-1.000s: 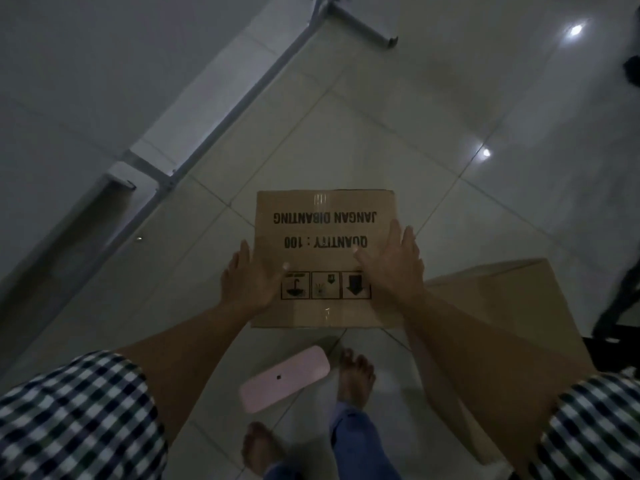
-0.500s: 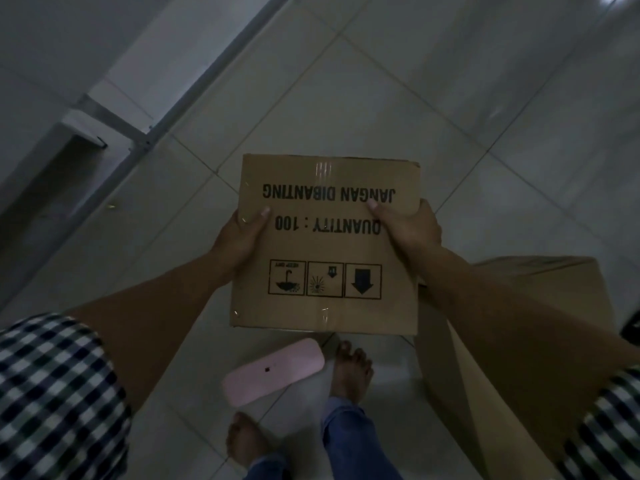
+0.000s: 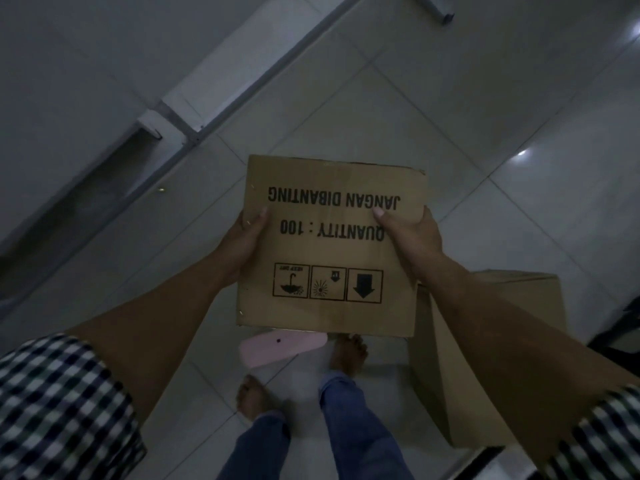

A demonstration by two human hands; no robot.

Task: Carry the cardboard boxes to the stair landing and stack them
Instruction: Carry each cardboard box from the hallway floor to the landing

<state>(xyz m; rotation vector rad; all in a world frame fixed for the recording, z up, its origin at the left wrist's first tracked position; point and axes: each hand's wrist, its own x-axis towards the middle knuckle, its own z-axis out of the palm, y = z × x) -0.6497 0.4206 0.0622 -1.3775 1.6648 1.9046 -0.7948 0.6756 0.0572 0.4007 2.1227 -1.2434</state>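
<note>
Both hands grasp a cardboard box (image 3: 332, 244) by its side edges and hold it up off the floor (image 3: 485, 116). Left hand (image 3: 242, 244) clasps the box's left edge, with the thumb lying on the printed face and the fingers hidden behind. Right hand (image 3: 412, 233) clasps the right edge in the same way, thumb on the face beside the lettering. The printed face is turned towards the camera and reads upside down: "JANGAN DIBANTING", "QUANTITY : 100", and a row of three handling symbols nearer the body.

A second cardboard box (image 3: 436, 393) stands on the floor just right of the held box and lower down, partly covered by the right forearm. Below the held box's near edge lies a pink oblong thing (image 3: 277, 346) on the tiles; I cannot tell what it is. Two bare feet show there too, the left foot (image 3: 252, 396) and the right foot (image 3: 348, 351), under blue jeans (image 3: 353, 420). Up and left of the held box, a pale metal rail (image 3: 194, 109) runs slantwise. Checked sleeves (image 3: 59, 410) fill the lower corners.
</note>
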